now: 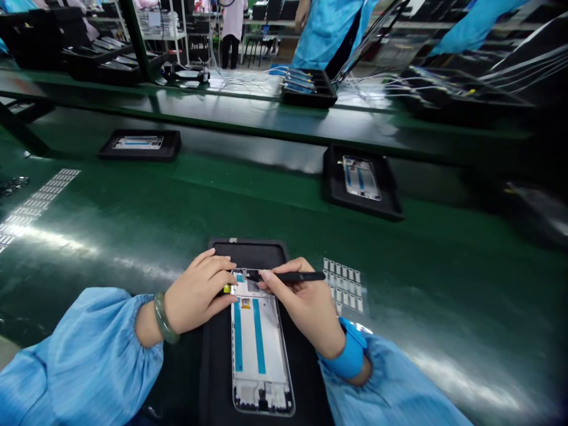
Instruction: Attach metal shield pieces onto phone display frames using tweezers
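Note:
A phone frame [248,349] with two long blue strips lies in a black foam tray [215,378] in front of me. My left hand [197,296] rests at the frame's upper left edge, fingers apart and their tips touching it. Beside those fingertips a small yellow-green tab [227,289] sticks out. Held in my right hand [306,302] are black tweezers [302,276], lying nearly level with their tip over the top part of the frame. The exact spot under the tip is too small to make out. A small gold-coloured connector [245,303] sits below it.
Right of the tray lies a sheet of small pale pieces [346,287]. Another sheet of pieces [39,201] is at the left. Farther off are two black trays with phone frames [137,142] [361,177]. A raised shelf [248,112] crosses behind, with people beyond.

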{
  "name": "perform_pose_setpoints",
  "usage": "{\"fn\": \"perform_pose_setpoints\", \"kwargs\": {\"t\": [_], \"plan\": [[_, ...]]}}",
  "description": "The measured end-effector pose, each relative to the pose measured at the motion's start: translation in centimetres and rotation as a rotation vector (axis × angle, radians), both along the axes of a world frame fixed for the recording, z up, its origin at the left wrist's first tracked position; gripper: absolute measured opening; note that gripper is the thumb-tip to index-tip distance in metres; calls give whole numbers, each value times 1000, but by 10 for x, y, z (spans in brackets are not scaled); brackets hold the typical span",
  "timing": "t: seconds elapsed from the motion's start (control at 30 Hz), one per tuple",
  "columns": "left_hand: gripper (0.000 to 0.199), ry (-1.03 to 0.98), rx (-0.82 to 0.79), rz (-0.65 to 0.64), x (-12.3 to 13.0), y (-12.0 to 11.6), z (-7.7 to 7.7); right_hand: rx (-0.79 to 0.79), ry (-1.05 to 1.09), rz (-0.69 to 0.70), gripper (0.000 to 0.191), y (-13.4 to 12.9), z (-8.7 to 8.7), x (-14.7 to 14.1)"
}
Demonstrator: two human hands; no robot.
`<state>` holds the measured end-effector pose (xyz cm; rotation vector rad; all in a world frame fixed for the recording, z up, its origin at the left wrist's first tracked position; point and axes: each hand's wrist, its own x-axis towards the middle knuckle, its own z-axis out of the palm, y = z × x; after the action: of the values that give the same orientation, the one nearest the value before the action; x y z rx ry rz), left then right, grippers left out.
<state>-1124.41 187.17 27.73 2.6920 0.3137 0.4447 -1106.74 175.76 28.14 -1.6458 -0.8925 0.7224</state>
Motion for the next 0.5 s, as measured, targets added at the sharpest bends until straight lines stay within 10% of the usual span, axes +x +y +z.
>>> {"fn": "perform_pose_setpoints", "kwargs": {"t": [0.5], "plan": [[26, 78, 192, -12, 5, -5, 7, -15, -117, 36, 19, -3, -5, 0]]}}
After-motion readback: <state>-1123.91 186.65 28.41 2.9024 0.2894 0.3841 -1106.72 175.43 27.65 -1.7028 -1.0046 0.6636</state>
